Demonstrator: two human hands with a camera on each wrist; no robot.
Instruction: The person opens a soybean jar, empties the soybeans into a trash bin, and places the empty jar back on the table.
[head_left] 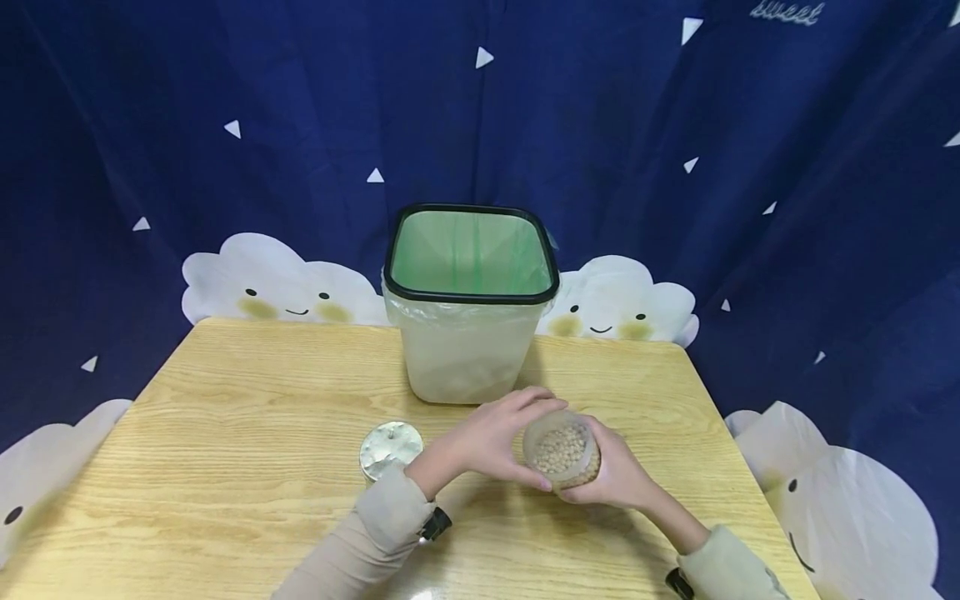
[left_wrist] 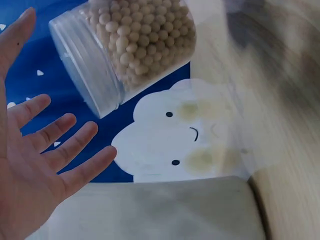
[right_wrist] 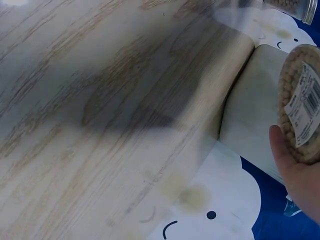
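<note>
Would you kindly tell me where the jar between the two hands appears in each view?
Head: the jar is low, right of centre.
Left wrist: top, left of centre, partly cropped.
Right wrist: right edge, mid-height, labelled base showing.
Shared landmark: the pale bin.

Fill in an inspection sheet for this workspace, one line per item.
Surface: table, light wood grain.
Job's things: jar of beans, held off the table; label with a barcode on it. Cannot tell whether its mouth is covered.
Clutter: second jar, silver-topped, beside the left sleeve; bin, black-rimmed and green inside, standing at the table's far side.
Hands: right hand grips the jar of beans; left hand has its fingers spread near the rim, a gap showing in the left wrist view.
Cables: nothing seen.
Surroundings: dark blue curtain with white triangles; white clouds with faces.
</note>
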